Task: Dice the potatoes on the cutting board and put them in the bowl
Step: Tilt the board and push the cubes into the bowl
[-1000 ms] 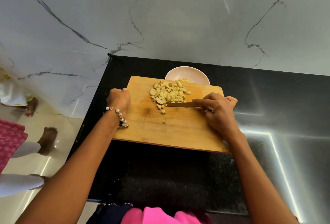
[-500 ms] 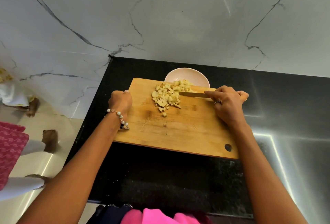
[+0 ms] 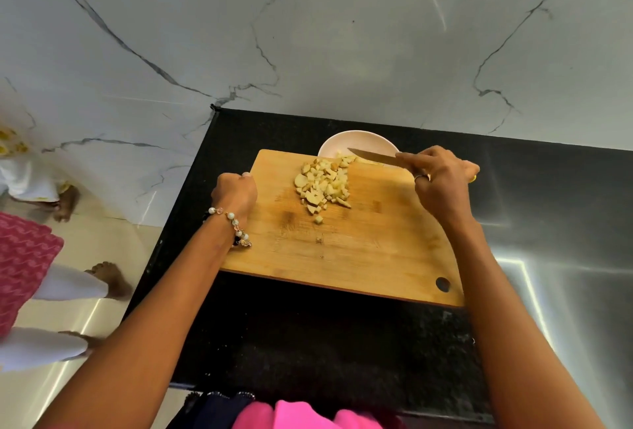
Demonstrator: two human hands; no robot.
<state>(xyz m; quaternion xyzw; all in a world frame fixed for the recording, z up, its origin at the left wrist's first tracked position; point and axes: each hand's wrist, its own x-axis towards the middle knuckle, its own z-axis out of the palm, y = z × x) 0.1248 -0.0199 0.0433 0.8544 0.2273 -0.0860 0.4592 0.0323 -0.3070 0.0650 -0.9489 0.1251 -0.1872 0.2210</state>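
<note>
1. A rectangular wooden cutting board [image 3: 359,243] lies on a black speckled stone counter [image 3: 308,343], with a round hanging hole near its close right corner.
2. A heap of pale yellow diced potato pieces [image 3: 323,183] sits on the far half of the board, close to its far edge; one small cube lies a little apart on the near side of the heap.
3. A pale pink round bowl [image 3: 358,144] stands just behind the board's far edge, partly hidden by it. Whether the bowl holds any pieces cannot be told.
4. The right hand [image 3: 442,178] grips the handle of a slim steel-bladed knife [image 3: 373,155], fingers curled round it. The blade points left, over the board's far edge and in front of the bowl, its tip above the farthest pieces.
5. The left hand [image 3: 234,190], wearing a beaded bracelet [image 3: 233,223], is curled over the board's left edge and holds it.
6. A white marble wall with dark veins [image 3: 308,35] rises behind the counter.
</note>
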